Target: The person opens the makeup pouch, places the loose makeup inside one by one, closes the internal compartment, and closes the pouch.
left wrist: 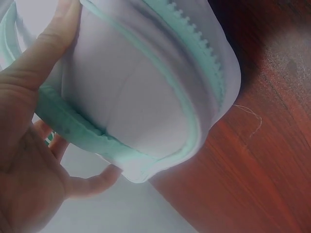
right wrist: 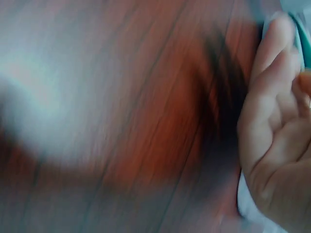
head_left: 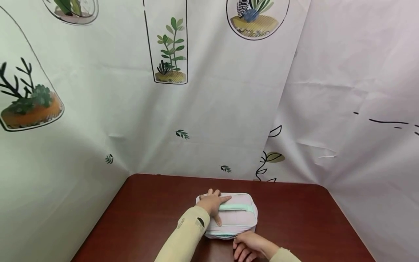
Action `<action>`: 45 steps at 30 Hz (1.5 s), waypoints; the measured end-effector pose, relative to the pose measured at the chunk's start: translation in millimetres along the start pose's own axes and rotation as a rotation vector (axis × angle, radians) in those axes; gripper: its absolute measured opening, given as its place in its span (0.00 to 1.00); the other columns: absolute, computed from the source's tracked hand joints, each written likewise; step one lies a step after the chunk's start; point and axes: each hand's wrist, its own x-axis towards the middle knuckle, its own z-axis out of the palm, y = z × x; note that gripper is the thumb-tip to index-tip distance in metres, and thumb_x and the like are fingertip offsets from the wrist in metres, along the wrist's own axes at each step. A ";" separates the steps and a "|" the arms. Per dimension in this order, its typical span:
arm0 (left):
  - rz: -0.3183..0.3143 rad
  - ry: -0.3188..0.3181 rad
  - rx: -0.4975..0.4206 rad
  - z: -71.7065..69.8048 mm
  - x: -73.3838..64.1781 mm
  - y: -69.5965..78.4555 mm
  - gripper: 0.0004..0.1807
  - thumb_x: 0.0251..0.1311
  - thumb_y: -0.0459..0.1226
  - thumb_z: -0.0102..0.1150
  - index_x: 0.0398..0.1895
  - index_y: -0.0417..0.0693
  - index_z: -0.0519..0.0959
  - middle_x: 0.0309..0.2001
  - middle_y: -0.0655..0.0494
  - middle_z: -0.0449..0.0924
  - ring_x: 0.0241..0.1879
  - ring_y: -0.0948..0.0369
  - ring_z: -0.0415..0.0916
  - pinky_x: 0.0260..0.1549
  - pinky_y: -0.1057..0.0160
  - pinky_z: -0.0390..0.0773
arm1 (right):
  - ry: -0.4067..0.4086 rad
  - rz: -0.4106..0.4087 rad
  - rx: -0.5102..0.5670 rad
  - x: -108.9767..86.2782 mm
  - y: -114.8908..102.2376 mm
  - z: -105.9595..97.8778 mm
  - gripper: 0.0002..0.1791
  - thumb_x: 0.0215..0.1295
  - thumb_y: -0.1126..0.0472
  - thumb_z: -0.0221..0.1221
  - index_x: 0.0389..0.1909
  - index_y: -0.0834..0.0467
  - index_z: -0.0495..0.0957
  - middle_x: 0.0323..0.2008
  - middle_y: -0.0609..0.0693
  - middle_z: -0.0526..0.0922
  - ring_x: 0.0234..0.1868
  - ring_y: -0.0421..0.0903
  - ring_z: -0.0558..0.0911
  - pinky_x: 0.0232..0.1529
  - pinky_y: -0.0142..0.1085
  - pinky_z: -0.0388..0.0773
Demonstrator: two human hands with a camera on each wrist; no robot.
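A pale pinkish-white zippered pouch (head_left: 240, 219) with a mint-green carry strap (head_left: 239, 207) lies on the table. My left hand (head_left: 211, 204) rests spread over its left side, thumb toward the near edge. In the left wrist view, that hand (left wrist: 29, 160) reaches across the strap, and mint zipper teeth (left wrist: 194, 43) run along the pouch's side. At the near right corner, my right hand (head_left: 248, 245) has curled fingers and pinches the zipper pull, which the fingertips mostly hide. The right wrist view is blurred; the right hand (right wrist: 272, 131) is beside the pouch.
The dark red-brown wooden table (head_left: 157, 203) extends on both sides of the pouch. White cloth (head_left: 212, 109) printed with plants hangs behind the table and along its sides. A loose thread (left wrist: 252, 114) lies by the pouch.
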 end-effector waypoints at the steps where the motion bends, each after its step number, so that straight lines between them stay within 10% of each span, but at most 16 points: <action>1: -0.002 0.001 0.000 0.1 -0.1 -0.6 0.57 0.21 0.54 0.75 0.66 0.75 0.61 0.56 0.55 0.65 0.50 0.55 0.60 0.40 0.44 0.67 | 0.016 -0.002 -0.003 1.2 -0.9 4.1 0.13 0.58 0.57 0.47 0.31 0.61 0.77 0.23 0.49 0.82 0.19 0.38 0.79 0.16 0.25 0.70; 13: -0.054 0.006 -0.049 4.9 -6.3 -13.0 0.54 0.24 0.55 0.75 0.66 0.72 0.63 0.57 0.54 0.66 0.53 0.54 0.61 0.40 0.43 0.67 | 0.145 -0.066 -0.012 13.6 -13.5 25.1 0.15 0.56 0.59 0.48 0.28 0.65 0.80 0.27 0.52 0.84 0.26 0.43 0.83 0.20 0.28 0.74; 20: -0.114 0.042 -0.199 5.2 -10.1 -26.4 0.49 0.35 0.58 0.72 0.66 0.58 0.65 0.58 0.51 0.70 0.57 0.50 0.61 0.47 0.42 0.61 | 0.394 -0.079 -0.024 21.0 -25.2 -11.4 0.13 0.55 0.62 0.47 0.25 0.67 0.77 0.27 0.53 0.79 0.26 0.47 0.82 0.25 0.37 0.79; 26: -0.134 -0.057 -0.276 -5.9 -15.3 -42.0 0.45 0.38 0.53 0.73 0.64 0.59 0.66 0.58 0.51 0.69 0.59 0.50 0.62 0.52 0.46 0.64 | 0.522 -0.070 0.034 34.1 -40.0 -46.4 0.13 0.62 0.63 0.45 0.34 0.69 0.74 0.38 0.62 0.76 0.29 0.51 0.82 0.27 0.38 0.79; 35: -0.071 -0.091 -0.069 -2.4 -21.8 -25.9 0.49 0.29 0.53 0.77 0.63 0.64 0.68 0.55 0.52 0.73 0.54 0.59 0.70 0.46 0.57 0.71 | 0.596 -0.140 -0.035 52.2 -52.1 -76.0 0.17 0.66 0.65 0.46 0.48 0.73 0.74 0.41 0.64 0.77 0.23 0.49 0.81 0.24 0.38 0.78; 38: -0.025 -0.037 0.020 2.7 -20.0 -19.3 0.52 0.24 0.57 0.77 0.63 0.63 0.68 0.54 0.52 0.70 0.55 0.57 0.65 0.50 0.57 0.68 | 0.610 -0.174 -0.173 53.9 -54.9 -82.8 0.14 0.65 0.66 0.47 0.41 0.72 0.77 0.34 0.60 0.79 0.20 0.46 0.79 0.22 0.38 0.77; 45: 0.004 -0.002 0.063 14.8 -12.6 -23.6 0.57 0.24 0.58 0.74 0.68 0.66 0.61 0.69 0.61 0.56 0.65 0.57 0.58 0.55 0.56 0.66 | 0.726 -0.263 -0.887 52.8 -52.0 -91.5 0.12 0.54 0.62 0.55 0.13 0.54 0.72 0.12 0.43 0.65 0.15 0.40 0.62 0.20 0.35 0.61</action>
